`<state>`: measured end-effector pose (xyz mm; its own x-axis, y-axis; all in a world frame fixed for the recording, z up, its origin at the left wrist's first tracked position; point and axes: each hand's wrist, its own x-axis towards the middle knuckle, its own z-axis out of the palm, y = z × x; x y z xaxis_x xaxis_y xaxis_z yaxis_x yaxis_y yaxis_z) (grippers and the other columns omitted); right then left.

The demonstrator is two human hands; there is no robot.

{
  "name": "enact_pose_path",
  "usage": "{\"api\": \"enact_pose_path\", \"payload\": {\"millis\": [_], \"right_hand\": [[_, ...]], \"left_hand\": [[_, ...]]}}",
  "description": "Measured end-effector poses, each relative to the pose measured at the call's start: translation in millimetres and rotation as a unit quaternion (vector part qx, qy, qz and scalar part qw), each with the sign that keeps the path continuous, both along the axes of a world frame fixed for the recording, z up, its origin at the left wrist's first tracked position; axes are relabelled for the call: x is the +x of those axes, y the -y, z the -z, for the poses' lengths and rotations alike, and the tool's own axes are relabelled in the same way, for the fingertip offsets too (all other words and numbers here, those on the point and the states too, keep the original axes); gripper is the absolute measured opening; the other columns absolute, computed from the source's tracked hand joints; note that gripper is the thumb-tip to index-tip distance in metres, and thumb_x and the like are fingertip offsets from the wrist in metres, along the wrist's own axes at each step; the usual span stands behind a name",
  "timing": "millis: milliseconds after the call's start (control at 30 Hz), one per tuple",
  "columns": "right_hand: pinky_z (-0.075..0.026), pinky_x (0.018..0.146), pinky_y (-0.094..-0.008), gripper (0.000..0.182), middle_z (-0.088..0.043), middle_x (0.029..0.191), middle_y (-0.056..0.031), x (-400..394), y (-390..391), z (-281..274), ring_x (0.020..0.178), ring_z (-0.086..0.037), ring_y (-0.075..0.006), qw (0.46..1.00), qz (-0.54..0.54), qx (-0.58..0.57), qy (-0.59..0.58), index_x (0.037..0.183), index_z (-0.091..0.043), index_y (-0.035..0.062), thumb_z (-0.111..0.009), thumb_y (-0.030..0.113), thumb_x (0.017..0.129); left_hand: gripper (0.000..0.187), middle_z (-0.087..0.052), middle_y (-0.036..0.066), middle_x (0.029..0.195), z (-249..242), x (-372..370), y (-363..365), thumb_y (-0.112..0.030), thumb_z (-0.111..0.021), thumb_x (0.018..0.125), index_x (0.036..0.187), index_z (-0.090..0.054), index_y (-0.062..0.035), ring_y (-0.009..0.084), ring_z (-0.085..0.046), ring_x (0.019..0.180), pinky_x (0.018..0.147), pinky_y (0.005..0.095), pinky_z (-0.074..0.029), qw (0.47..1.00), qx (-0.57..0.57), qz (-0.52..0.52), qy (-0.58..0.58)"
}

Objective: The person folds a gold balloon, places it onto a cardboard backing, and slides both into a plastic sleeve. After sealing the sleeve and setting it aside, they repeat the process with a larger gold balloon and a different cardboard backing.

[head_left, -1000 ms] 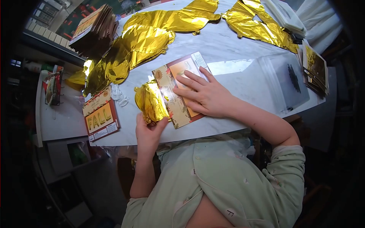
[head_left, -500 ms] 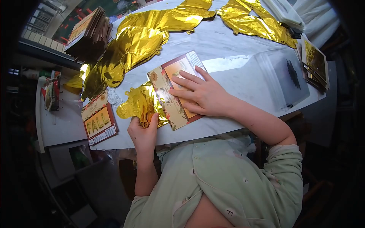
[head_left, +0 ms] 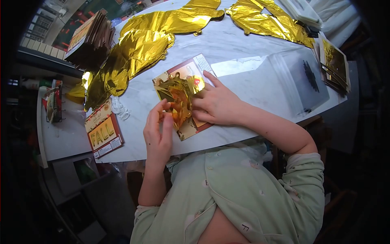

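- Left hand (head_left: 157,132) — fingertips pinch the lower edge of a crumpled gold foil balloon (head_left: 178,94), centre of the frame.
- Right hand (head_left: 217,105) — fingers spread, pressed flat on the printed card (head_left: 198,67) under the foil.
- The card lies on the white table (head_left: 243,44).
- Lower left: a "FALL" package (head_left: 103,132) — well apart from both hands.
- Top: flat gold foil balloons (head_left: 142,44).

The folded foil (head_left: 178,99) in the left hand's (head_left: 158,132) grip covers the middle of the card (head_left: 191,69), so its print there is hidden, and the right hand (head_left: 217,105) hides the card's near right part. Far beyond the grip, two foil sheets (head_left: 260,20) are cut by the top edge. The small print on the FALL card (head_left: 101,130), left of the grip, is too small to read.
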<state>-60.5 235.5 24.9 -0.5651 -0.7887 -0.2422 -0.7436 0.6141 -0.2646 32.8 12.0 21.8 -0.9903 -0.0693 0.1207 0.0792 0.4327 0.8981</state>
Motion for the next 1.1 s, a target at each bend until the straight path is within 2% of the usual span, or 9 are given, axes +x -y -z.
{"api": "enact_pose_path", "payload": {"millis": [33,100,167,233,333,367,467,567,1100], "right_hand": [[-0.023,0.126,-0.0609,0.047,-0.051,0.158,-0.0106,2,-1,10,0.152,-0.043,-0.0294,1.000,0.000,0.000,0.000,0.145,-0.063,0.0215,-0.059,0.038,0.101],[-0.018,0.128,-0.0590,0.050,-0.046,0.163,-0.0101,7,-2,34,0.156,-0.037,-0.0275,0.960,0.021,-0.247,-0.130,0.149,-0.059,0.0207,-0.059,0.039,0.102],[-0.016,0.130,-0.0574,0.058,-0.041,0.167,-0.0088,7,-4,39,0.158,-0.034,-0.0264,0.967,0.017,-0.218,-0.131,0.154,-0.053,0.0161,-0.058,0.042,0.103],[-0.015,0.130,-0.0567,0.051,-0.055,0.154,-0.0125,7,1,41,0.152,-0.043,-0.0276,0.943,0.034,-0.294,-0.155,0.138,-0.065,0.0065,-0.056,0.042,0.103],[-0.014,0.131,-0.0571,0.045,-0.069,0.129,-0.0162,4,-3,15,0.140,-0.055,-0.0286,0.994,0.019,-0.103,-0.042,0.111,-0.073,0.0025,-0.055,0.043,0.101],[-0.014,0.131,-0.0580,0.044,-0.072,0.099,-0.0161,5,-4,29,0.122,-0.066,-0.0287,0.973,0.022,-0.208,-0.098,0.089,-0.072,0.0033,-0.055,0.043,0.099],[-0.013,0.131,-0.0579,0.043,-0.071,0.089,-0.0157,4,-4,45,0.112,-0.069,-0.0296,0.957,0.006,-0.244,-0.156,0.090,-0.071,0.0034,-0.056,0.043,0.098],[-0.017,0.130,-0.0582,0.044,-0.072,0.102,-0.0143,4,-4,23,0.127,-0.059,-0.0285,0.988,0.010,-0.143,-0.053,0.090,-0.072,0.0041,-0.057,0.044,0.098],[-0.017,0.130,-0.0585,0.039,-0.071,0.109,-0.0126,8,-12,19,0.130,-0.057,-0.0283,0.992,0.006,-0.111,-0.056,0.101,-0.070,0.0059,-0.059,0.043,0.099]], "left_hand": [[0.038,-0.061,0.019,0.136,4,-4,5,-0.009,-0.055,0.107,0.142,-0.057,0.0056,0.0277,-0.065,0.117,0.099,0.0383,-0.054,0.999,0.017,-0.004,0.027],[0.040,-0.052,0.023,0.148,14,-18,16,-0.005,-0.050,0.106,0.144,-0.054,0.0057,0.0355,-0.057,0.130,0.110,0.0430,-0.047,0.987,-0.146,-0.016,-0.061],[0.048,-0.035,0.026,0.165,18,-21,27,-0.005,-0.042,0.107,0.154,-0.044,0.0036,0.0422,-0.035,0.153,0.127,0.0496,-0.025,0.970,-0.233,0.053,-0.046],[0.058,-0.023,0.026,0.173,25,-31,34,-0.018,-0.046,0.109,0.163,-0.032,0.0005,0.0419,-0.019,0.162,0.130,0.0565,-0.010,0.938,-0.331,0.101,0.022],[0.068,-0.022,0.026,0.173,23,-31,18,-0.029,-0.048,0.109,0.166,-0.026,0.0000,0.0414,-0.017,0.162,0.130,0.0589,-0.009,0.917,-0.386,0.099,-0.001],[0.068,-0.022,0.026,0.173,25,-31,16,-0.029,-0.048,0.109,0.166,-0.026,0.0000,0.0414,-0.017,0.162,0.130,0.0589,-0.009,0.917,-0.385,0.100,-0.001],[0.072,-0.020,0.026,0.173,30,-33,13,-0.031,-0.051,0.108,0.166,-0.024,0.0021,0.0417,-0.017,0.162,0.130,0.0588,-0.009,0.894,-0.435,0.094,-0.043],[0.076,-0.019,0.027,0.173,27,-37,14,-0.033,-0.053,0.107,0.166,-0.023,0.0041,0.0433,-0.016,0.162,0.130,0.0581,-0.010,0.893,-0.428,0.135,-0.043],[0.077,-0.019,0.024,0.175,29,-41,15,-0.033,-0.057,0.104,0.168,-0.027,-0.0026,0.0478,-0.015,0.161,0.130,0.0580,-0.014,0.889,-0.416,0.177,-0.074]]}}
